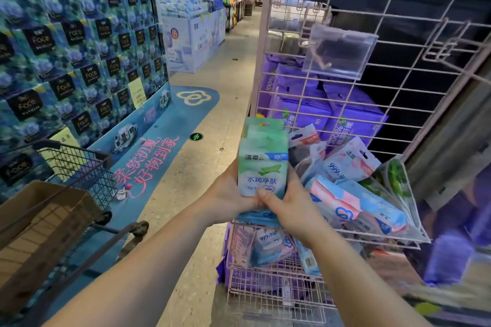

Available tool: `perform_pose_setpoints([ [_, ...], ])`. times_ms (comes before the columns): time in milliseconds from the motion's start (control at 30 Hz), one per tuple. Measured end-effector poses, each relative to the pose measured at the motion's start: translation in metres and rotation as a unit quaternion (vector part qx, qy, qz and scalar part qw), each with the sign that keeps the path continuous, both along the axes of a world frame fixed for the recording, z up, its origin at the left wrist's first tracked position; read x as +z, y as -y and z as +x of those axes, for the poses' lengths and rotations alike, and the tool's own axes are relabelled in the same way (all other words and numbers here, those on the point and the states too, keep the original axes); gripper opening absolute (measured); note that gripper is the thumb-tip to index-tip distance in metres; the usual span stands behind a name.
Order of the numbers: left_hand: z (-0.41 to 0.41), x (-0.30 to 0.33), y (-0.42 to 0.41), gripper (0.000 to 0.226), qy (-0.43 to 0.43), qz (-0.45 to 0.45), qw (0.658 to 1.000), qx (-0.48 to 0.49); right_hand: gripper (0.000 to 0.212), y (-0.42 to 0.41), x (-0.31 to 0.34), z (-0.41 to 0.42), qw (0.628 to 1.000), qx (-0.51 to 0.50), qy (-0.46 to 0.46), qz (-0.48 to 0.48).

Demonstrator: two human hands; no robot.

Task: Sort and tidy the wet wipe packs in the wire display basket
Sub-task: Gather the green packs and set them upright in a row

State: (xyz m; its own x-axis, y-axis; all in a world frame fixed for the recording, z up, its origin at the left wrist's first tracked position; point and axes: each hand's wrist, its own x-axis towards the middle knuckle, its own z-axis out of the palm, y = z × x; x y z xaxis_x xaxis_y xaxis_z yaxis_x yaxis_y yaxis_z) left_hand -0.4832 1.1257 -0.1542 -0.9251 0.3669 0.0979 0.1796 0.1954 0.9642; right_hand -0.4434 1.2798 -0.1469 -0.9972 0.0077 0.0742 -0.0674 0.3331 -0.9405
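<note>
A stack of green and white wet wipe packs (263,162) stands upright at the left end of the pink wire display basket (377,240). My left hand (228,194) grips the stack from the left, and my right hand (287,202) holds it from the right with the thumb across the front pack. Beside the stack, several pink and blue wipe packs (353,202) lie tilted and jumbled in the basket. A green leaf-printed pack (396,180) leans at the basket's right end.
Purple packs (324,111) fill the wire shelf behind the basket, and a clear price tag holder (340,53) hangs above. A lower basket (268,249) holds more wipe packs. A trolley with a cardboard box (39,225) stands at the left, before a wall of blue tissue packs (79,42).
</note>
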Motion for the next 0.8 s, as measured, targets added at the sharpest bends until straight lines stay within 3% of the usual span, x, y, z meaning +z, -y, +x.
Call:
perform_pose_setpoints([
  [100, -0.003, -0.001, 0.001, 0.068, 0.003, -0.021, 1.0, 0.012, 0.065, -0.004, 0.005, -0.002, 0.999, 0.027, 0.031, 0.011],
  [233, -0.011, 0.021, -0.002, 0.067, 0.004, -0.001, 1.0, 0.003, 0.05, -0.007, 0.016, -0.006, 1.0, 0.015, 0.004, 0.008],
  [400, -0.01, 0.016, 0.002, 0.068, 0.004, -0.005, 1.0, 0.001, 0.066, -0.005, 0.014, -0.007, 0.999, 0.012, -0.015, 0.038],
  [467, -0.003, 0.004, 0.007, 0.073, 0.008, -0.069, 0.997, -0.013, 0.072, -0.003, 0.01, 0.0, 0.997, 0.029, 0.008, 0.07],
  [567, 0.001, 0.0, 0.013, 0.086, 0.013, -0.051, 0.998, -0.044, 0.076, 0.001, 0.006, 0.002, 1.0, 0.024, 0.015, 0.004],
  [633, -0.001, 0.002, 0.013, 0.09, 0.038, -0.006, 0.999, -0.022, 0.092, 0.001, 0.007, -0.001, 0.998, 0.007, 0.028, -0.06],
  [700, -0.001, 0.008, 0.011, 0.095, 0.035, -0.003, 0.999, 0.003, 0.082, 0.0, 0.006, -0.005, 0.997, 0.015, 0.026, -0.065],
  [800, -0.001, 0.001, 0.004, 0.074, 0.011, -0.033, 0.999, -0.005, 0.046, -0.002, 0.006, -0.013, 0.999, 0.027, 0.028, -0.032],
])
